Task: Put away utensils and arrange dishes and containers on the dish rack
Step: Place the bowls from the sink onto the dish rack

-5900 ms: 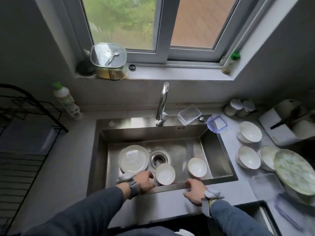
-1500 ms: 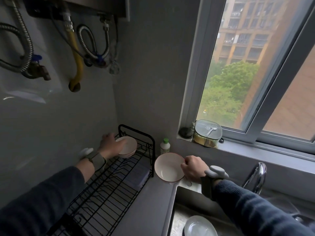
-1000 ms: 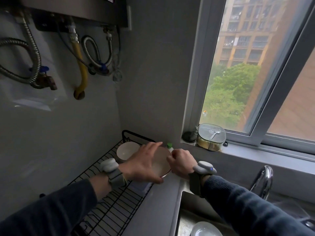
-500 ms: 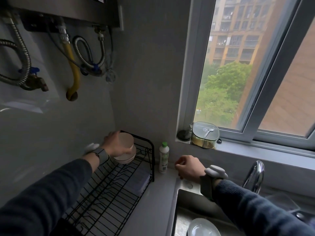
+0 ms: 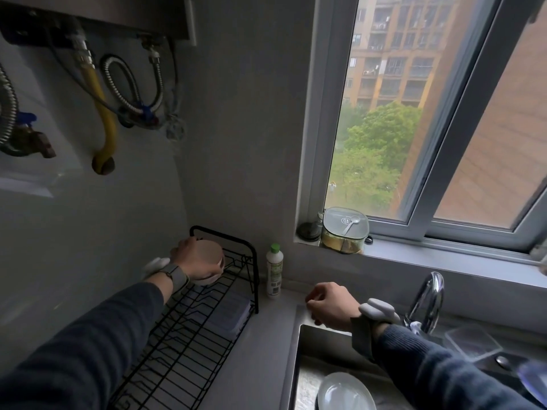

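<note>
Over on the far left, ribbed metal hoses (image 5: 118,87) and a smooth yellow pipe (image 5: 104,119) are hanging in loops from the heater against the glossy wall. Below them, the left hand (image 5: 194,260) is reaching out from a dark knitted sleeve, a grey strap banding the wrist, and its fingers are curling round a pale round bowl (image 5: 210,255), gripping it tilted on its side at the far end of the dish rack (image 5: 189,344). A second bowl seems to be sitting under it, though the hand is hiding most of that. The rack is showing as thin black wire, long and slatted, with a hooped back rail, standing on the matte grey counter (image 5: 254,365) along the wall. Just beside the rack's far corner, a slim white bottle (image 5: 274,270) with a green cap is standing upright. Further right, the right hand (image 5: 333,303) is hovering by the steel sink's (image 5: 299,365) back corner, knuckles up, fingers folding loosely under and holding nothing. A flat white plate (image 5: 344,392) is lying in the basin. On the sill above, a squarish lidded glass container (image 5: 344,230) is resting, and the curved chrome faucet (image 5: 427,300) is gleaming at the right.
</note>
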Demonstrator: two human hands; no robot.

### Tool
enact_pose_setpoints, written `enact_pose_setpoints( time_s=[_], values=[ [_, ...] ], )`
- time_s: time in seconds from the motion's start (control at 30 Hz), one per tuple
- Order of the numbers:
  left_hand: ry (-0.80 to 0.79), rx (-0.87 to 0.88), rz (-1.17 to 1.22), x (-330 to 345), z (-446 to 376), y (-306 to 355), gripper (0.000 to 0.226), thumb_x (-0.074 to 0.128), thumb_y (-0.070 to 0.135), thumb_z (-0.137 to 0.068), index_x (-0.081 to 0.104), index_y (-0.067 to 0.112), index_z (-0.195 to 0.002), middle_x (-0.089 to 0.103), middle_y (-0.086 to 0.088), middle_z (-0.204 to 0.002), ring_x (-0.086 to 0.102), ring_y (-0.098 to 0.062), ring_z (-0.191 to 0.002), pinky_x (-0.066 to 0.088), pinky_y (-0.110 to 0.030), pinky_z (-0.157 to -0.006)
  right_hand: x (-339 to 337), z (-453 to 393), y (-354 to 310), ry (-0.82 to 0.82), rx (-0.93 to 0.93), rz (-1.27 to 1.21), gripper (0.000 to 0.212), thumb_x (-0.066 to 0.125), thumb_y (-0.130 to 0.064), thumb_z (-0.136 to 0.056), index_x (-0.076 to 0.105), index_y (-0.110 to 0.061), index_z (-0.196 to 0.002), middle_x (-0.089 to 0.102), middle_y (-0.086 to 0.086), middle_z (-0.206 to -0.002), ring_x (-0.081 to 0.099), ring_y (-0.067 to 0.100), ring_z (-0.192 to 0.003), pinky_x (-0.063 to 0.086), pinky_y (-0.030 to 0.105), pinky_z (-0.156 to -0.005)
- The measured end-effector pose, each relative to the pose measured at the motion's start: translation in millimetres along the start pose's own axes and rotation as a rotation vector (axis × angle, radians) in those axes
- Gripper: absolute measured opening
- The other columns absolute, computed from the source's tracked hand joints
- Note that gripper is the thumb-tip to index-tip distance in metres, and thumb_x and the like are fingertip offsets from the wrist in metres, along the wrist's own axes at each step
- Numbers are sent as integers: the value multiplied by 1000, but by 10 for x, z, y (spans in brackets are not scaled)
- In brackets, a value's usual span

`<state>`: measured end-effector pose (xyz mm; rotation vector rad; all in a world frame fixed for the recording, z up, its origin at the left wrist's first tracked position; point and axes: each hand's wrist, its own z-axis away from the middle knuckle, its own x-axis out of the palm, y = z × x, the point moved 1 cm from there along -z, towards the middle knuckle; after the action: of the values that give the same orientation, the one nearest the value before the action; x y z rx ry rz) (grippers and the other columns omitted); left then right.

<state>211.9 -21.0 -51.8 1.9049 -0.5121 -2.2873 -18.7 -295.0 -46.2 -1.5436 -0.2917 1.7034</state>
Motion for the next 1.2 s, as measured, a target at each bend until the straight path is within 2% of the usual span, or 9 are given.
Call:
enact_pose_setpoints(
  time_s=[0.27,0.43,0.5,0.6,0.67,0.8,0.9,1.07,1.2],
  values=[
    [44,2,-6,120,-34,-6,129,78,77,-45,31,12,-147,44,-13,-143,47,-34,-126,45,-38,-100,24,-2,30,-51,2,-37,16,58,-17,-77,71,-25,-75,75,-1,-70,75,13,-66,64,34,-70],
    [53,17,-42,129,-49,4,139,82,75,-52,16,8,-155,28,-14,-156,33,-36,-141,35,-42,-112,67,8,86,-55,9,-53,17,57,-16,-77,73,-22,-82,76,-1,-71,74,12,-64,61,29,-64],
    [150,64,-70,121,8,88,141,79,79,-51,13,10,-156,24,-14,-158,28,-36,-144,30,-46,-116,74,18,146,-58,21,-46,18,57,-16,-78,72,-23,-82,75,-2,-70,71,9,-62,60,27,-64],
    [376,279,-29,104,208,319,114,79,67,-61,30,16,-151,33,-10,-152,34,-35,-139,31,-50,-115,125,40,258,-57,63,-28,15,57,-19,-78,68,-29,-74,74,-3,-74,73,16,-74,61,32,-73],
    [406,455,82,167,449,546,86,78,55,-69,45,21,-140,41,-2,-143,41,-29,-132,37,-47,-111,201,103,404,-48,90,-9,14,57,-23,-76,68,-31,-69,73,-5,-70,73,14,-76,60,31,-74],
    [94,718,131,527,936,1026,54,70,52,-72,60,30,-119,55,10,-122,51,-15,-112,46,-38,-100,367,325,919,-84,231,-8,21,58,-25,-74,73,-15,-83,78,4,-78,73,13,-65,57,28,-61],
    [-154,791,73,859,1267,1182,47,71,52,-78,58,36,-121,53,17,-126,49,-6,-117,44,-33,-106,520,493,1281,-122,333,-29,16,53,-20,-70,69,-20,-74,77,5,-77,75,17,-64,57,29,-54],
    [-407,818,18,1620,1687,1400,49,70,51,-80,60,32,-124,53,15,-122,55,-7,-109,49,-29,-98,626,883,1994,-134,516,48,29,53,-29,-64,72,-19,-83,77,3,-76,74,21,-72,62,33,-70],
    [-546,760,-30,2164,1907,1597,52,68,50,-83,57,32,-130,52,14,-126,53,-10,-115,47,-29,-100,602,1218,2490,-92,668,-19,18,57,-32,-65,67,-22,-76,73,0,-74,70,19,-68,57,30,-61]
  ],
)
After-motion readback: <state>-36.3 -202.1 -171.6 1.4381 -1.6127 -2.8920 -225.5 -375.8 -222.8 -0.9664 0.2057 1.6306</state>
